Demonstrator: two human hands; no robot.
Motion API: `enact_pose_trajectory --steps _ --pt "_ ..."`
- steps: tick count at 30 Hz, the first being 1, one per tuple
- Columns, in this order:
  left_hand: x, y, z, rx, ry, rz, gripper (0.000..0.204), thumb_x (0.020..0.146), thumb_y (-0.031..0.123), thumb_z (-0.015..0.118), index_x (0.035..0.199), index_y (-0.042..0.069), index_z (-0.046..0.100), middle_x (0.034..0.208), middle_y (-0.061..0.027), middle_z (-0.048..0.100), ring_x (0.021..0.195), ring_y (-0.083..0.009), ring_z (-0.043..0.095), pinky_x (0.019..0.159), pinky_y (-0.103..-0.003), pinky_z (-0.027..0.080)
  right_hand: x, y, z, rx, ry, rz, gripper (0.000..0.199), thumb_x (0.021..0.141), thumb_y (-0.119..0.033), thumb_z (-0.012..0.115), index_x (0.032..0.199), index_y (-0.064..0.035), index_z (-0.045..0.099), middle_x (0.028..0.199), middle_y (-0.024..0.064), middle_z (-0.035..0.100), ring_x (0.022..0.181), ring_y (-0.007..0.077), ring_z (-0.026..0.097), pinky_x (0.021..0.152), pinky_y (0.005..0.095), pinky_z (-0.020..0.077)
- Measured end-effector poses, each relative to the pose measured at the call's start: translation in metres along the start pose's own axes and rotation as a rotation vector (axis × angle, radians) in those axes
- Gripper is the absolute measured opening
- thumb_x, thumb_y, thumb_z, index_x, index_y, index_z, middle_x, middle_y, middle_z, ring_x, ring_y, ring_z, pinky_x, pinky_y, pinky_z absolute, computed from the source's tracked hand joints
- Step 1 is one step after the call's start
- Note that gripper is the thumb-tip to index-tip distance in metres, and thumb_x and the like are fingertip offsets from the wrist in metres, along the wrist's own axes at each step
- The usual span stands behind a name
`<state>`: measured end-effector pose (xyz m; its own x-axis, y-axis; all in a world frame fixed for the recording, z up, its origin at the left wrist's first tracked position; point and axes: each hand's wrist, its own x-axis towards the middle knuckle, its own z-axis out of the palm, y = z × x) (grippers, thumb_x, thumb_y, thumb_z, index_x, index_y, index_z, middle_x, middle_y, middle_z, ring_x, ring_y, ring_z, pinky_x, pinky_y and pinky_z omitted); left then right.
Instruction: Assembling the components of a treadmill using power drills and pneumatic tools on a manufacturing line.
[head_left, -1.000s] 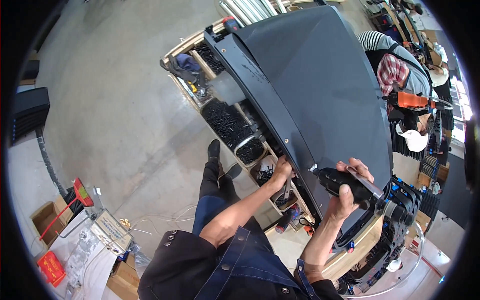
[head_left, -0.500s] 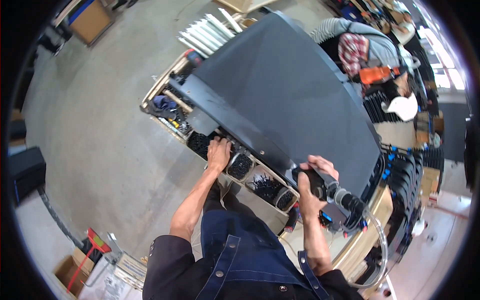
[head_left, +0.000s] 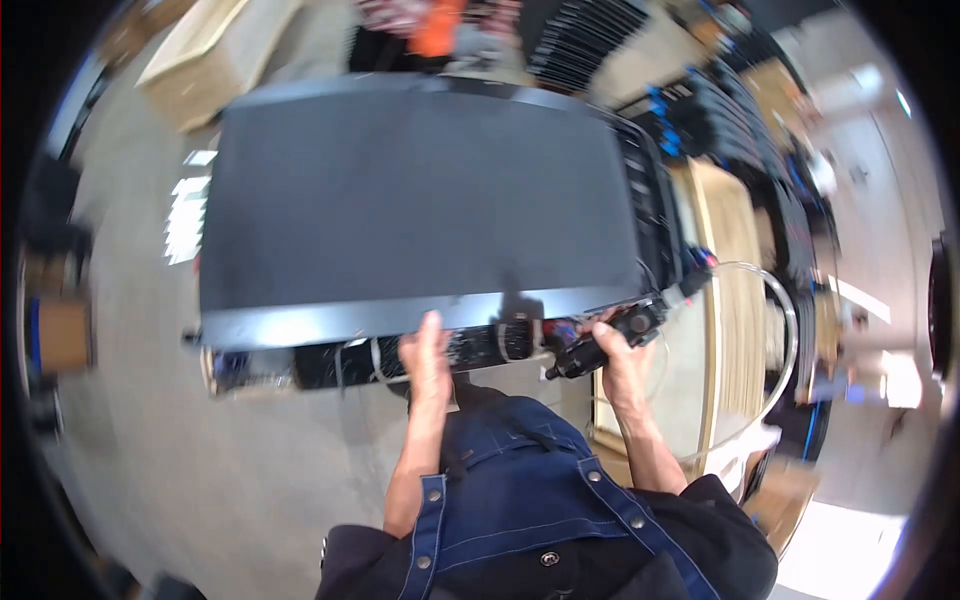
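Observation:
A large dark grey panel (head_left: 420,190) with a bent front edge lies across the bench before me. My left hand (head_left: 428,365) is at the middle of that front edge, over the row of bins (head_left: 375,362). One of its fingers points up towards the panel; the others are smeared, so whether they hold anything does not show. Wrapped in my right hand (head_left: 625,365) is a black air driver (head_left: 610,340), its nose pointing left, just off the panel's front right corner. A clear hose (head_left: 790,330) curves away from its rear end.
To the right stands a wooden-edged bench (head_left: 735,330), with stacked black parts (head_left: 735,125) beyond it. White strips (head_left: 185,220) stick out left of the panel. A wooden crate (head_left: 200,85) is at the far left. Another person's orange item (head_left: 437,28) shows past the panel.
My left hand has come up out of the bin of small black parts to the panel's edge. My right hand has drawn the air driver back off the panel. My view has turned.

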<state>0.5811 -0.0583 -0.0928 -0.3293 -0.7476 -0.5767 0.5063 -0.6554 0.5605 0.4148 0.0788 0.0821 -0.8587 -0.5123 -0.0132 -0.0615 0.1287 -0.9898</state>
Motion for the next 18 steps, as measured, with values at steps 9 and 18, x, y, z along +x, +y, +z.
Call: enact_pose_trajectory --steps 9,18 --pt "0.020 -0.024 -0.001 0.009 0.058 0.075 0.051 0.093 0.041 0.066 0.132 0.008 0.056 0.129 -0.0091 0.063 0.118 -0.0245 0.061 0.101 -0.043 0.050 -0.018 0.073 -0.315 -0.528 0.772 0.004 0.025 0.085 -0.016 0.080 0.090 -0.0046 0.058 0.075 -0.0021 0.056 0.064 0.0079 0.050 0.058 0.0271 0.0423" --pt "0.027 -0.037 0.032 -0.013 0.247 0.285 0.050 0.093 0.046 0.064 0.129 0.010 0.061 0.124 -0.0064 0.067 0.111 -0.0247 0.066 0.093 -0.040 0.055 0.118 0.258 -0.467 -0.608 0.277 0.250 0.041 0.071 -0.013 0.085 0.106 -0.0015 0.065 0.088 0.0065 0.067 0.082 0.0166 0.063 0.078 0.0335 0.0520"
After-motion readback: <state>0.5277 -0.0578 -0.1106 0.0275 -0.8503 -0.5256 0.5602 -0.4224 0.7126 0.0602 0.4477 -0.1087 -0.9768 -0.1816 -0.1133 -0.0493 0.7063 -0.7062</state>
